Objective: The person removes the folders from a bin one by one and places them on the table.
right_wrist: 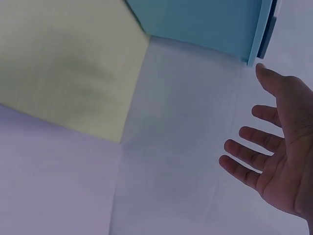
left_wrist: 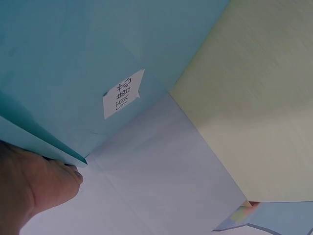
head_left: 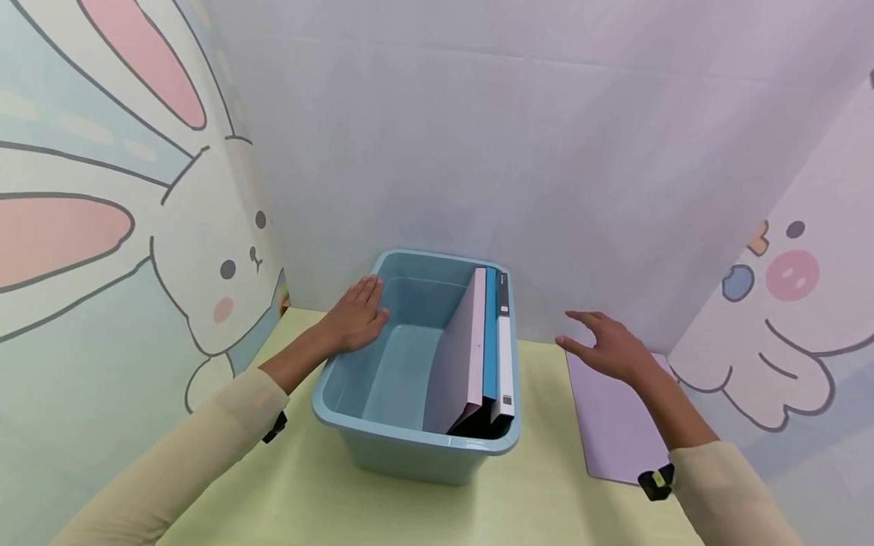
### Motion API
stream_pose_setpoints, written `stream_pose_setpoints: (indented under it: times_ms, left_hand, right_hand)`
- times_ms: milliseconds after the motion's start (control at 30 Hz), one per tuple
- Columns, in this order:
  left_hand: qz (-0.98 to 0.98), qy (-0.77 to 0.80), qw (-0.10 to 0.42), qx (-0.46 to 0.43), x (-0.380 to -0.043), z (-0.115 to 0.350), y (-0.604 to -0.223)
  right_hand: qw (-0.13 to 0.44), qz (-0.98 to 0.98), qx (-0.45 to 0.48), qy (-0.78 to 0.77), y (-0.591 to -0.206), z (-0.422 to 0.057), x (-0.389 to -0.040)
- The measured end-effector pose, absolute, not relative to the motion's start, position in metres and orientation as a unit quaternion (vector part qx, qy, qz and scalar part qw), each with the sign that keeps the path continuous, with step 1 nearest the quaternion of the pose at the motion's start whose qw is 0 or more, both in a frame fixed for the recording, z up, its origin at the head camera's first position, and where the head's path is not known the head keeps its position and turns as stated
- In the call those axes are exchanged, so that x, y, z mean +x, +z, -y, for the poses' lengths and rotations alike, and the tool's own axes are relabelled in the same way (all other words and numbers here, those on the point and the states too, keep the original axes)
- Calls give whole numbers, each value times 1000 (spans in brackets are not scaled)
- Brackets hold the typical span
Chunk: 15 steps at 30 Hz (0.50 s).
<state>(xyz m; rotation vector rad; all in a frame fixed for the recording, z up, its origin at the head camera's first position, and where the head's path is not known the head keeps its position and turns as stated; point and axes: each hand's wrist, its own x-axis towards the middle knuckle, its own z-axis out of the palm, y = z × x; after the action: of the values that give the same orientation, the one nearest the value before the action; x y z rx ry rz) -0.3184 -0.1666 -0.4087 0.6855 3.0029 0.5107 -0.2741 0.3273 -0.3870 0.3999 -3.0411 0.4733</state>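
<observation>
Farthest left, beyond the left arm, hangs a printed cloth with a large white rabbit [head_left: 239, 250] with pink inner ears. A cream sleeve [head_left: 184, 455] leads to the left hand [head_left: 355, 315], which rests on the near-left part of the rim of a light-blue, rectangular plastic bin [head_left: 410, 434], its fingers straight and lying together. The bin stands just right of that hand on a pale yellow-green tabletop [head_left: 546, 455]; on its outer left side, below the hand, is a white paper label [left_wrist: 122, 95] with handwritten characters. Inside the bin, across from the left hand and against the wall nearer the right hand, three items stand on edge side by side: a pale pink-lilac folder [head_left: 454, 364] leaning a little, a bright blue file [head_left: 490, 334], and a white file box with a black upper section [head_left: 504, 356]. Right of the bin and apart from it, the right hand [head_left: 608, 349] hangs in the air, thumb and fingers spread wide. Below it and toward the person, a flat, lilac rectangular folder [head_left: 608, 425] lies on the tabletop, partly covered by the right forearm. Farther right of that hand is a white cartoon animal [head_left: 795, 311] with a pink cheek.
</observation>
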Motion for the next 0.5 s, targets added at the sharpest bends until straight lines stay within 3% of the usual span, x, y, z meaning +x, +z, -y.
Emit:
stream_pose_setpoints:
  times_ms: [500]
  left_hand:
    - [-960,177,2,219,-313,164,-402]
  right_hand:
    - [29,962,151,226,-351,-251,-282]
